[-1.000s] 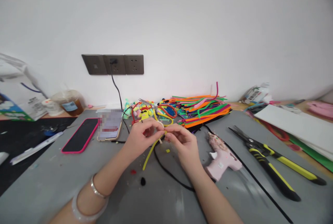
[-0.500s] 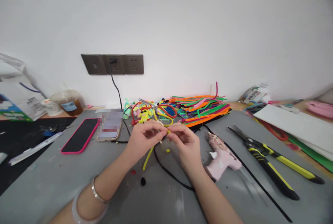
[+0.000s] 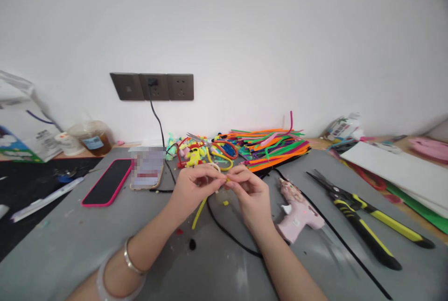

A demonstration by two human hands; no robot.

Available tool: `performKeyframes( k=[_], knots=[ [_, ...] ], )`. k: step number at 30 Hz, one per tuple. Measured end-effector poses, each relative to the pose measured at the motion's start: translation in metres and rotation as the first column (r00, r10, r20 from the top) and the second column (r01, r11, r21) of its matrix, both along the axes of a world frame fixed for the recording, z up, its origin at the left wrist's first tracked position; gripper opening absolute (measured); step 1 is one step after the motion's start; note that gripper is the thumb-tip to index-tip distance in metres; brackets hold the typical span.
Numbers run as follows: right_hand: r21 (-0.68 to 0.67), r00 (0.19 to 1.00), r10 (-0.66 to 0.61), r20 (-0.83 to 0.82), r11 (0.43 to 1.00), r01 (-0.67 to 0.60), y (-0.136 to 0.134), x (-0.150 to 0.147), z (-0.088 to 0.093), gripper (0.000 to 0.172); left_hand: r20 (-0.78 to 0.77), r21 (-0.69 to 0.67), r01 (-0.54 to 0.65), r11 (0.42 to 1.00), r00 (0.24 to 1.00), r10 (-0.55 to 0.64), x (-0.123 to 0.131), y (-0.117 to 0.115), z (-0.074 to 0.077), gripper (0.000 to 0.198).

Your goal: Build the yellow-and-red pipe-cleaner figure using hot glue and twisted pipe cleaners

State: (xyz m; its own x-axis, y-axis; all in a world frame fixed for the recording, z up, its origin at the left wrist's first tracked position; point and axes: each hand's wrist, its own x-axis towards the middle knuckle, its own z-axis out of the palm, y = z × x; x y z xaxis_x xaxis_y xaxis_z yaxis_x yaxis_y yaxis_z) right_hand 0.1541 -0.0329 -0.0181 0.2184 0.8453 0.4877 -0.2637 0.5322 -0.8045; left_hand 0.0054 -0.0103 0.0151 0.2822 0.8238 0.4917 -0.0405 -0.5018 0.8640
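Observation:
My left hand [image 3: 196, 186] and my right hand [image 3: 250, 191] meet above the grey table mat, thumbs and forefingers pinched together. Between the fingertips is a small yellow pipe cleaner piece [image 3: 227, 181], mostly covered by the fingers. A cream-coloured loop [image 3: 214, 166] shows just behind the left fingers; whether it is held I cannot tell. Below the left hand lies a yellow pipe cleaner [image 3: 199, 213], its upper end hidden. A tiny yellow scrap [image 3: 226, 203] and a black oval piece [image 3: 192, 244] rest on the mat nearby.
To the right lie a pink glue gun [image 3: 300, 214] and black-yellow long-bladed shears [image 3: 360, 219]. Pipe cleaners [image 3: 273, 149] are heaped at the back, beside a yellow figure [image 3: 194, 155]. Two phones, one pink-cased [image 3: 108, 183], lie left. A black cable [image 3: 231, 235] crosses beneath the hands.
The fingertips have drawn closer together around the yellow piece, so less of it shows. Both hands otherwise stay in nearly the same place.

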Motion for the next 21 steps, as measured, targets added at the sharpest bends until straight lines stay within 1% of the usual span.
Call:
performKeyframes(
  k=[2, 7, 14, 18, 21],
  knots=[
    [-0.007, 1.000, -0.006, 0.008, 1.000, 0.006, -0.0001, 0.0003, -0.0006, 0.012, -0.002, 0.009, 0.000, 1.000, 1.000, 0.000, 0.0004, -0.0003, -0.0006, 0.011],
    [0.007, 1.000, 0.000, 0.009, 1.000, 0.000, -0.0002, 0.0015, -0.0024, 0.008, -0.008, 0.032, -0.014, 0.999, 1.000, 0.014, 0.0006, -0.0007, -0.0005, 0.012],
    [0.041, 1.000, 0.009, -0.022, 0.999, -0.008, 0.0006, 0.0032, -0.0043, 0.006, -0.048, 0.054, 0.030, 0.998, 0.998, -0.028, 0.0003, 0.0011, -0.0018, 0.017],
    [0.039, 0.999, -0.041, -0.025, 0.998, 0.042, 0.0007, 0.0040, -0.0056, 0.005, -0.063, 0.066, 0.073, 0.995, 0.996, -0.069, -0.0002, 0.0024, -0.0061, 0.016],
    [0.028, 0.996, -0.088, -0.005, 0.996, 0.088, 0.0000, 0.0044, -0.0054, 0.008, -0.083, 0.058, 0.088, 0.994, 0.993, -0.083, -0.0010, 0.0035, -0.0073, 0.017]
  ],
)
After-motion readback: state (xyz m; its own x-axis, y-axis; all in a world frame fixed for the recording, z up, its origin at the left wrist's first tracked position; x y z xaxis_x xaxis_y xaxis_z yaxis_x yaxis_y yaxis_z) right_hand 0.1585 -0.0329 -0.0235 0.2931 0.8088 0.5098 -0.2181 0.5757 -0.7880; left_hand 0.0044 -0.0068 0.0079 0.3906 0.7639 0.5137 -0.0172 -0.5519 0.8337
